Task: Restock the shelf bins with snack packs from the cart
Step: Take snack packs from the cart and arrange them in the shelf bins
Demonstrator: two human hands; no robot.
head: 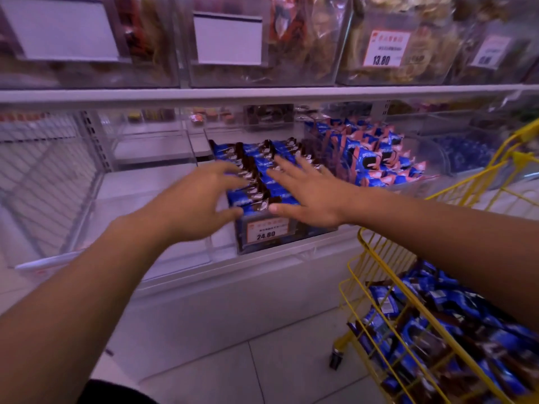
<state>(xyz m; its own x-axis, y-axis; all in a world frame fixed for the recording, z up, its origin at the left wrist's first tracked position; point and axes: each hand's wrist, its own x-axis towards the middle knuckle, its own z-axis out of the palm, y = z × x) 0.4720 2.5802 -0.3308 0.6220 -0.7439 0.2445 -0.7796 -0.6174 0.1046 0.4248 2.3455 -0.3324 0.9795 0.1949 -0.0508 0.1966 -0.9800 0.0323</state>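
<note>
Hands are stretched out over the clear shelf bin [242,243], the one tagged 24.80 on its price label [267,230]. Blue and brown snack packs [256,170] are lined up in rows inside it. The left hand [201,199] is laid on the left row, fingers spread and slightly bent, nothing gripped. The right hand [306,193] is pressed flat on the right row, fingers straight and apart. More packs are heaped in the yellow wire cart [379,287] at the lower right. A neighbouring bin of blue and pink packs [376,158] is seen just beside, to the right.
</note>
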